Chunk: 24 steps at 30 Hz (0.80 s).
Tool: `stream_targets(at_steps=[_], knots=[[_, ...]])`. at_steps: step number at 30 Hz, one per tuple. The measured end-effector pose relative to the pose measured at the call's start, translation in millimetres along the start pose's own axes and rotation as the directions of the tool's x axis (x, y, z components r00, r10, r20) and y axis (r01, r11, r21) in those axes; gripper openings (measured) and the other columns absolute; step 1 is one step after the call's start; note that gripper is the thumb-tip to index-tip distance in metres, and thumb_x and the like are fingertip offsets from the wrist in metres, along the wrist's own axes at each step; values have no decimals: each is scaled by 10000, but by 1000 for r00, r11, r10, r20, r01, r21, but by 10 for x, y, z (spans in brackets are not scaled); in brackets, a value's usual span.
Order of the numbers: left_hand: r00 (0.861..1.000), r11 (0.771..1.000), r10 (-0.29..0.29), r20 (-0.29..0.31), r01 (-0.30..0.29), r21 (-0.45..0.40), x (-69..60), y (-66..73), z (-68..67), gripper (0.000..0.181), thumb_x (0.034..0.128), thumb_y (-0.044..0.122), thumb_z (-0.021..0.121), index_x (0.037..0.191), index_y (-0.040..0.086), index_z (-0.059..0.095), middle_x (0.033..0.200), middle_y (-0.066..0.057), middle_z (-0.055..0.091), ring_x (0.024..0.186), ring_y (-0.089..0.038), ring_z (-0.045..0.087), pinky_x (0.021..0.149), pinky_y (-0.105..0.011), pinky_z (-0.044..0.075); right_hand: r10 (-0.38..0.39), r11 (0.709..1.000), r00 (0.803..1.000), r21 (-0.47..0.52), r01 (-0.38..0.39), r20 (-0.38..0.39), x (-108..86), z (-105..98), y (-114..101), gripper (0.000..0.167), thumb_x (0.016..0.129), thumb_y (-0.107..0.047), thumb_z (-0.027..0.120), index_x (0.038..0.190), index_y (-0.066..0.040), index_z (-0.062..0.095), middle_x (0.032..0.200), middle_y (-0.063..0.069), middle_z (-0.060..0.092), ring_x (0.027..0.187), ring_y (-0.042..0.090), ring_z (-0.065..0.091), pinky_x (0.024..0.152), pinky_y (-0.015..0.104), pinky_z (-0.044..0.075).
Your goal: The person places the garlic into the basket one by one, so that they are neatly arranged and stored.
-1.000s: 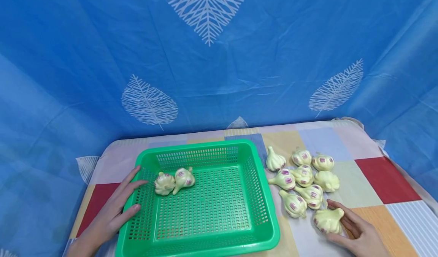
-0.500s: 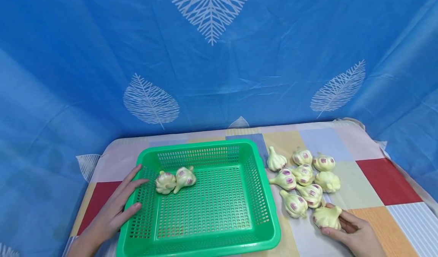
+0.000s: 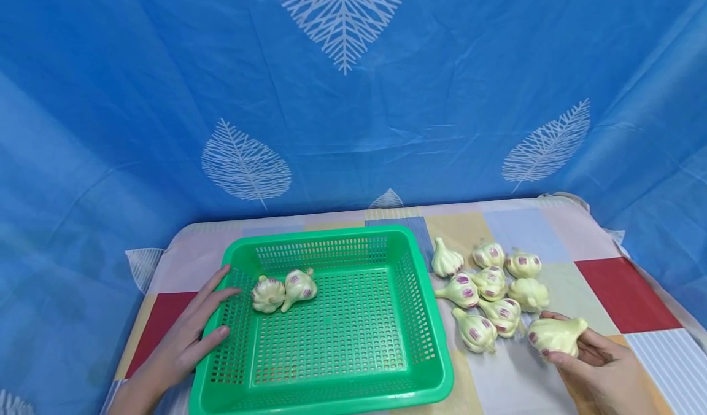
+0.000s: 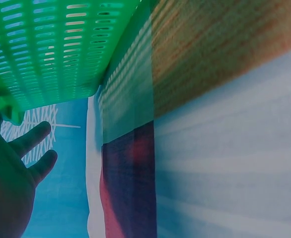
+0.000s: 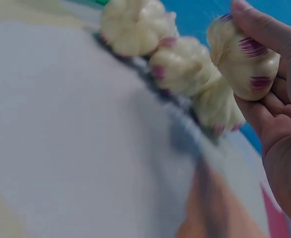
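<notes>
My right hand (image 3: 607, 363) grips a garlic bulb (image 3: 556, 335), pale cream with purple streaks, between thumb and fingers. In the right wrist view that bulb (image 5: 247, 57) is held up above the tablecloth, its root end towards the camera. My left hand (image 3: 185, 335) rests on the left rim of a green plastic basket (image 3: 331, 406), its fingers spread and nearly straight. Two garlic bulbs (image 3: 300, 286) lie together inside the basket near its left side. To the basket's right sits a loose group of several more garlic bulbs (image 3: 490, 283).
A patchwork tablecloth (image 3: 596, 292) covers the table. Behind and at the sides hangs a blue curtain (image 3: 353, 132) with white leaf prints. Seen from the left wrist, the basket's perforated side (image 4: 51, 54) stands over the cloth.
My right hand has lifted the front garlic bulb off the cloth and carried it to the right, away from the group. The left hand stays at the basket rim.
</notes>
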State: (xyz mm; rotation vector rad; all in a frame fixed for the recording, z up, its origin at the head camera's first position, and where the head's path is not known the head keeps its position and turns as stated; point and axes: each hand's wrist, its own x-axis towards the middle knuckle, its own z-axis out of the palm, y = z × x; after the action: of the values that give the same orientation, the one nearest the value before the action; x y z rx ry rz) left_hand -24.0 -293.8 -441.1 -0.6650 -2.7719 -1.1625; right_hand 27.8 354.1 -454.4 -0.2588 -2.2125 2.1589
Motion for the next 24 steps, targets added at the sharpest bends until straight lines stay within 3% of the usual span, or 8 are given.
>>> stream_targets(at_steps=[3, 7, 10, 12, 14, 20, 24], knots=[[1000, 1000, 4, 1, -4, 0, 4, 8, -5, 595, 888, 100, 663, 1460, 131, 504, 1669, -47, 173, 1485, -118, 188, 1034, -117, 244, -101, 991, 993, -85, 106, 69, 96, 17, -159, 585, 833, 208, 685, 1243, -208, 715, 1140, -113, 715, 938, 50, 704, 681, 254, 577], [1000, 1000, 15, 1, -15, 5, 4, 24, -15, 599, 884, 98, 667, 1460, 131, 504, 1666, -59, 179, 1485, -122, 191, 1035, -117, 247, -155, 973, 974, -146, 179, 163, 230, 104, -368, 557, 841, 205, 677, 1302, -106, 686, 1220, -90, 700, 969, 78, 706, 713, 243, 572], [1000, 1000, 20, 8, -20, 4, 5, 35, -19, 596, 894, 95, 663, 1465, 137, 498, 1667, -61, 175, 1486, -120, 189, 1039, -115, 242, -142, 971, 967, -159, 178, 212, 330, 217, -483, 603, 847, 196, 675, 1255, -247, 708, 1164, -102, 714, 944, 66, 709, 697, 242, 574], [1000, 1000, 22, 11, -22, 2, 8, 40, -18, 591, 899, 96, 660, 1466, 140, 498, 1669, -57, 172, 1487, -122, 192, 1043, -116, 242, -154, 975, 951, -114, 190, 267, 402, 308, -540, 636, 841, 221, 657, 1263, -252, 697, 1166, -70, 718, 980, 86, 708, 713, 256, 577], [1000, 1000, 21, 11, -22, 5, 12, 42, -14, 589, 899, 102, 661, 1463, 142, 500, 1669, -55, 172, 1487, -126, 195, 1046, -121, 235, -165, 966, 937, -141, 217, 308, 462, 414, -604, 621, 837, 211, 670, 1263, -240, 698, 1151, -68, 722, 979, 86, 708, 713, 254, 577], [1000, 1000, 29, 13, -29, 7, 24, 36, 1, 582, 893, 107, 662, 1453, 141, 509, 1669, -63, 171, 1492, -156, 195, 1059, -132, 210, -187, 930, 884, -212, 300, 428, 614, 744, -813, 513, 835, 155, 717, 1320, 9, 637, 1220, -53, 699, 1042, 109, 695, 774, 273, 574], [1000, 999, 31, 5, -31, 14, 19, 29, -11, 586, 883, 105, 668, 1448, 137, 515, 1666, -67, 180, 1487, -157, 208, 1052, -130, 226, -204, 917, 841, -203, 344, 501, 722, 971, -929, 510, 841, 107, 745, 1330, 45, 612, 1292, -12, 669, 1090, 135, 673, 805, 277, 567]])
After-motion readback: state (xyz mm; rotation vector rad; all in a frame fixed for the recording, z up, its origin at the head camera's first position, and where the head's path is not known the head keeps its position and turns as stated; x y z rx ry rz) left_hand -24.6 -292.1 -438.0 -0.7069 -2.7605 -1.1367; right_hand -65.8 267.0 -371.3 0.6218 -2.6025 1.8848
